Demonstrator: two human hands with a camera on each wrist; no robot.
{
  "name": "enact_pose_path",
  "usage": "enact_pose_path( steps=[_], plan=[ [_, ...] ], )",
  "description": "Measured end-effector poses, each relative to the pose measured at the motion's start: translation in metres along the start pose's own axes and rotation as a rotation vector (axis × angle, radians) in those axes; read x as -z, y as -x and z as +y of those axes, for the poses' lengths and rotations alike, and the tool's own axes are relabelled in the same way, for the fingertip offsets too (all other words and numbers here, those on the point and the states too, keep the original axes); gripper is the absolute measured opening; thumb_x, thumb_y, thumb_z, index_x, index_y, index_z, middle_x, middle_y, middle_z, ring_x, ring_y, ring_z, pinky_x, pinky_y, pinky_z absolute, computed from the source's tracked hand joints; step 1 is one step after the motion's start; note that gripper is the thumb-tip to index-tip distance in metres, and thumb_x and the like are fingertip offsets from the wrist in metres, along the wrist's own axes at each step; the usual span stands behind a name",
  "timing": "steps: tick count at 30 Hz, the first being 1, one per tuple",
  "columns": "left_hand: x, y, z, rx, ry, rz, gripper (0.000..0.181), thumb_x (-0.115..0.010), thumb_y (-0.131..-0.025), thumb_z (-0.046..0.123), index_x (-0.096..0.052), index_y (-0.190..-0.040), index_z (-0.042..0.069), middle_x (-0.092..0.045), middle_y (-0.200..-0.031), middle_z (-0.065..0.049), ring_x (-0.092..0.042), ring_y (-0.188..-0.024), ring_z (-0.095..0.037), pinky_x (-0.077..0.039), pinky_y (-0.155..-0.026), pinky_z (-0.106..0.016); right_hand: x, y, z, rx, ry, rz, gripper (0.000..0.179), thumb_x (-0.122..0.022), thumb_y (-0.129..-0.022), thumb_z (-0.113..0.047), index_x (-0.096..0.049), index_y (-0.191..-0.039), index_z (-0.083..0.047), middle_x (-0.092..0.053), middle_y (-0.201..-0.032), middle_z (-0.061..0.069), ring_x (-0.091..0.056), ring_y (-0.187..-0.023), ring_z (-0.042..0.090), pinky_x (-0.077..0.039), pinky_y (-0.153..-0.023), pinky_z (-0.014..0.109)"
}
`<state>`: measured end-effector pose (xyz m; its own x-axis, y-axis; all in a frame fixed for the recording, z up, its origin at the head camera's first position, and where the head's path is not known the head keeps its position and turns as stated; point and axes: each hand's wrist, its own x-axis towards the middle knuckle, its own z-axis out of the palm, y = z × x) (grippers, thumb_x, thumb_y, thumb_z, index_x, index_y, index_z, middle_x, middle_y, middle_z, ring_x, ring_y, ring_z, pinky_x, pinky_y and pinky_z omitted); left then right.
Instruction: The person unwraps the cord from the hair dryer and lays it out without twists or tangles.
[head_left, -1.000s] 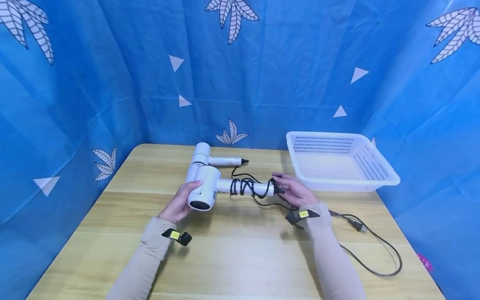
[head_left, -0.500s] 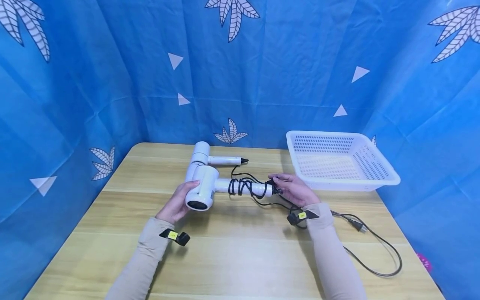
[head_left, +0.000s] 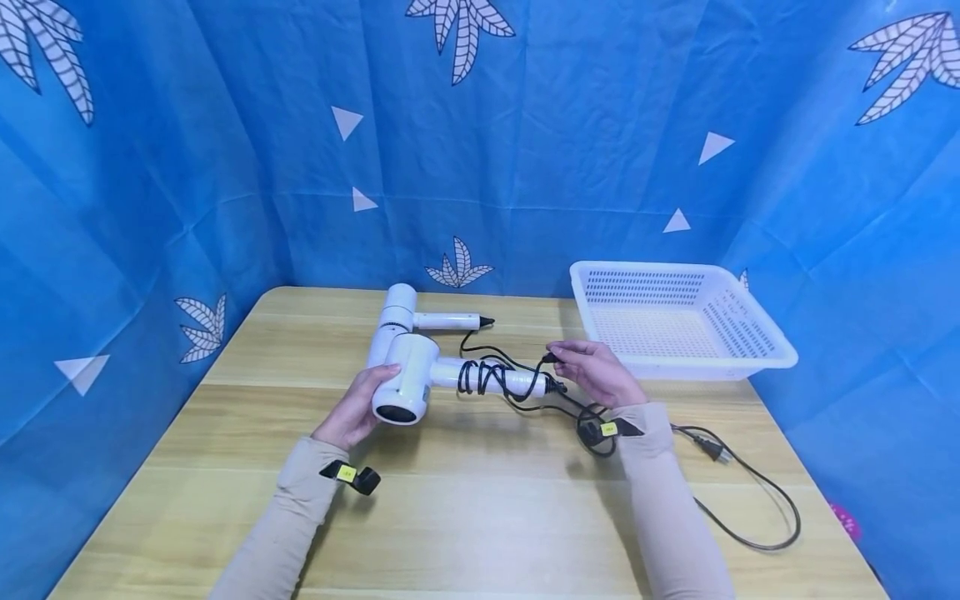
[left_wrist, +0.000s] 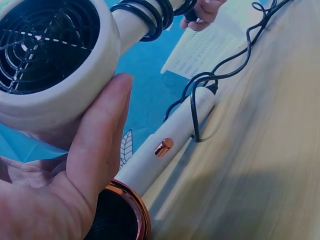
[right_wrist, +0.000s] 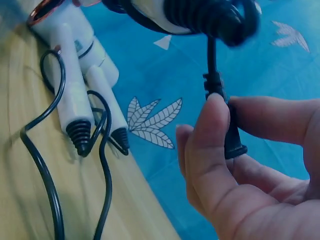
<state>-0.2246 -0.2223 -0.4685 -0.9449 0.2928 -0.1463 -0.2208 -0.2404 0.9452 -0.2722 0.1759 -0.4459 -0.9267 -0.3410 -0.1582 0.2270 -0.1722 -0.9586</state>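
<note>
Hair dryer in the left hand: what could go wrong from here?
The wound cord could spring loose if the plug slips, since the right hand only pinches it. The held hair dryer might tip or twist, as the left hand grips its head and neither hand supports the handle. A loose cord runs over the table and could tangle with the wound one.

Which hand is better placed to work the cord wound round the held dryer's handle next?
Probably the right hand: it pinches the black plug on that cord, near the handle. The left hand grips the dryer by its head, so seems better for steadying.
</note>
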Motion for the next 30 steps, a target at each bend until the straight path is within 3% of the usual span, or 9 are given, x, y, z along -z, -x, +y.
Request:
enact_pose_path(
  steps=[3, 13, 22, 30],
  plan=[
    [0.000, 0.000, -0.002, -0.004, 0.005, 0.001, 0.035, -0.049, -0.100, 0.028, -0.047, -0.124, 0.002, -0.074, -0.094, 0.007, -0.072, -0.087, -0.006, -0.060, -0.077, -0.020, 0.001, 0.002, -0.001, 0.007, 0.021, -0.009, 0.037, -0.054, -0.103, 0.000, -0.051, -0.139, 0.009, -0.062, -0.115, 0.000, -0.067, -0.089, 0.007, -0.058, -0.089, 0.019],
    [-0.002, 0.000, -0.004, -0.006, 0.007, -0.012, 0.028, -0.048, -0.102, 0.027, -0.051, -0.119, 0.005, -0.074, -0.094, 0.008, -0.071, -0.087, -0.005, -0.059, -0.078, -0.019, 0.010, 0.009, -0.005, -0.015, 0.040, -0.072, 0.023, -0.055, -0.103, 0.000, -0.069, -0.114, -0.014, -0.065, -0.101, -0.005, -0.063, -0.078, 0.005, -0.056, -0.074, 0.016],
    [0.001, -0.001, -0.005, 0.006, 0.024, 0.030, 0.030, -0.046, -0.101, 0.028, -0.048, -0.121, 0.006, -0.073, -0.092, 0.008, -0.071, -0.085, -0.005, -0.058, -0.077, -0.019, 0.020, 0.020, -0.018, -0.001, -0.142, -0.092, 0.028, -0.047, -0.103, 0.007, -0.068, -0.112, -0.010, -0.070, -0.108, 0.006, -0.073, -0.088, 0.013, -0.061, -0.088, 0.023],
    [0.000, -0.001, -0.001, -0.010, 0.031, 0.040, 0.041, -0.046, -0.100, 0.027, -0.042, -0.130, 0.000, -0.073, -0.094, 0.008, -0.071, -0.087, -0.005, -0.059, -0.078, -0.019, 0.010, 0.028, -0.030, 0.026, -0.110, -0.099, 0.018, -0.051, -0.102, 0.006, -0.065, -0.106, -0.005, -0.070, -0.103, 0.008, -0.074, -0.086, 0.015, -0.062, -0.087, 0.024]
  ],
)
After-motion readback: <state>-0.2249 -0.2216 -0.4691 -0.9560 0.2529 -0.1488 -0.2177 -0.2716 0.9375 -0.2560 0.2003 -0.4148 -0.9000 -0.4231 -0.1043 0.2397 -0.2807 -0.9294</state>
